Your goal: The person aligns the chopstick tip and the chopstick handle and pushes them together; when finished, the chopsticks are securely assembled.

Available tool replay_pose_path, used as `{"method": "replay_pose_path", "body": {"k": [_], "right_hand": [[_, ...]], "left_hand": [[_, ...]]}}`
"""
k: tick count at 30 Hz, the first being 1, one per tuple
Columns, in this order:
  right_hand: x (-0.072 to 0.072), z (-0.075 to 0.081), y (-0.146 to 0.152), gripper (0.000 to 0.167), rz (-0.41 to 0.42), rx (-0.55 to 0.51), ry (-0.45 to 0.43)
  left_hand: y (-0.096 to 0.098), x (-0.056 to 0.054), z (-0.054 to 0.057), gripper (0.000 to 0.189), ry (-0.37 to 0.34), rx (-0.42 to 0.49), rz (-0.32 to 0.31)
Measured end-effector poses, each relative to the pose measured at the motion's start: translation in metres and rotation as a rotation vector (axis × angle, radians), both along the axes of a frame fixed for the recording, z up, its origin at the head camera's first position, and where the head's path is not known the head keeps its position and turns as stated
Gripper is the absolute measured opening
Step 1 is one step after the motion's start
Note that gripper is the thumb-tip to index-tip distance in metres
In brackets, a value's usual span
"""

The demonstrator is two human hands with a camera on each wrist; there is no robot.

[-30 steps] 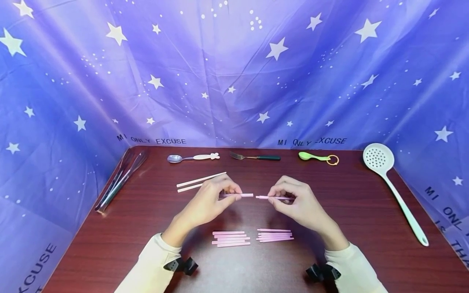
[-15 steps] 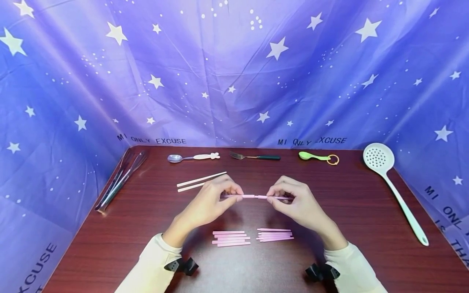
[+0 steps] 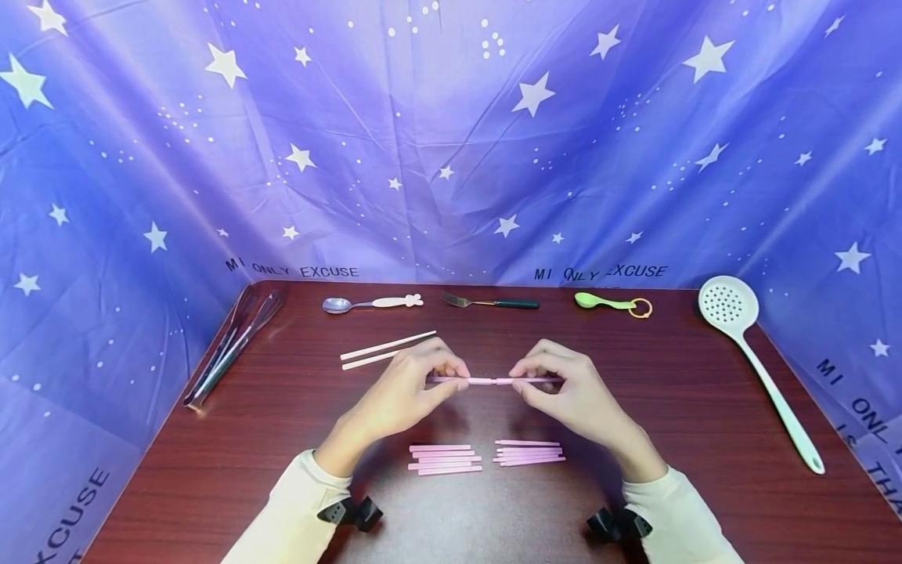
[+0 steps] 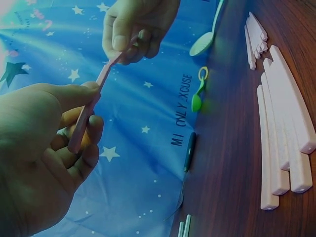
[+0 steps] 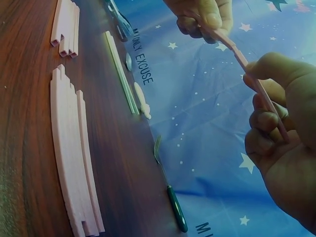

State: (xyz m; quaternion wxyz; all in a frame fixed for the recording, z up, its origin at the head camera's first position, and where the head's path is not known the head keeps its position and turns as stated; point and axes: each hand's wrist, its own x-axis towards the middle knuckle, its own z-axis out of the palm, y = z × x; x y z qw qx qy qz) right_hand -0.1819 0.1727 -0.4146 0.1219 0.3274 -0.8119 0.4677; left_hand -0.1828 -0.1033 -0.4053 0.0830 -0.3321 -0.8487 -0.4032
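Observation:
Between thumb and fingers, my left hand (image 3: 402, 388) pinches a slim pink stick (image 3: 481, 381) held level above the table. My right hand (image 3: 574, 384) pinches a second pink stick (image 3: 503, 381) with a narrower end. The two sticks meet end to end in one line; a thin step shows at the joint. How deep one sits in the other I cannot tell. Below the hands, several square-ended pink sticks (image 3: 444, 460) lie side by side at left. Several more pink sticks (image 3: 528, 453) with narrow, peg-like ends lie at right.
White chopsticks (image 3: 387, 345) lie behind the left hand. Along the back are a spoon (image 3: 373, 303), a fork (image 3: 493, 302) and a green spoon (image 3: 607, 301). Tongs (image 3: 232, 352) lie far left, a slotted skimmer (image 3: 761, 368) far right. A starry cloth (image 3: 451, 219) hangs behind the table.
The gap between the two pink sticks has closed, and their ends now meet. My hands have come slightly closer together. The sticks on the table have not moved.

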Motion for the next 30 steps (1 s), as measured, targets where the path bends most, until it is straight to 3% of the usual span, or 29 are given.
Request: {"method": "replay_pose_path", "body": {"k": [8, 13, 19, 30], "right_hand": [[0.0006, -0.0017, -0.0026, 0.021, -0.019, -0.012, -0.003], [0.0003, -0.0023, -0.0033, 0.022, 0.019, -0.021, 0.028], [0.0020, -0.0005, -0.0043, 0.022, 0.012, 0.003, 0.005], [0.0046, -0.0042, -0.0091, 0.022, 0.015, -0.064, 0.036]], "left_hand": [[0.0032, 0.0010, -0.0002, 0.006, 0.029, 0.028, 0.005], [0.0033, 0.0008, -0.0019, 0.007, 0.008, 0.063, 0.004], [0.0024, -0.0007, -0.0051, 0.009, -0.004, 0.112, -0.004], [0.0063, -0.0002, -0.0069, 0.009, 0.006, 0.160, 0.010]]}}
